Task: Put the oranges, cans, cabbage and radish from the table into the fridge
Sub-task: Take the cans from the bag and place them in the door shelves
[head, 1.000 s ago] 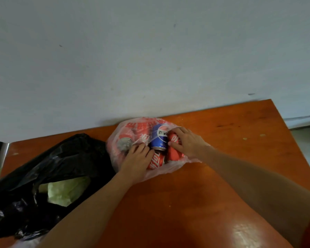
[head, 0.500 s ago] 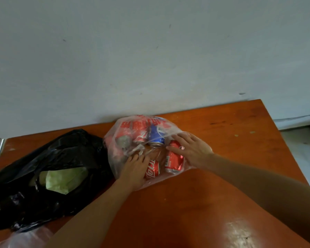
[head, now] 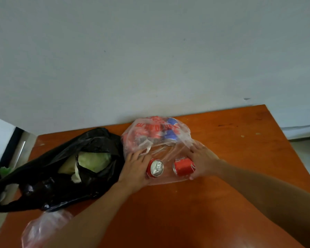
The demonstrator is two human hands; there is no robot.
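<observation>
Head view. An orange-brown counter [head: 222, 203] stands against a pale wall [head: 150, 51]. At mid-counter lies a clear bag with red print [head: 183, 138], its mouth toward the viewer. The left hand [head: 136, 169] is clasped round the left red can [head: 155, 168], whose silver top faces the camera. The right hand [head: 202, 161] grasps the right red can [head: 183, 166], which lies on its side with its fingers spread over the far end. Both cans sit at the bag's mouth, near each other but apart. Further cans, red and blue [head: 170, 135], lie at the bag's far end. Just left, a black bag [head: 43, 176] gapes open on a pale green cabbage [head: 93, 161]. A second clear bag [head: 43, 228] lies at the counter's near left edge.
</observation>
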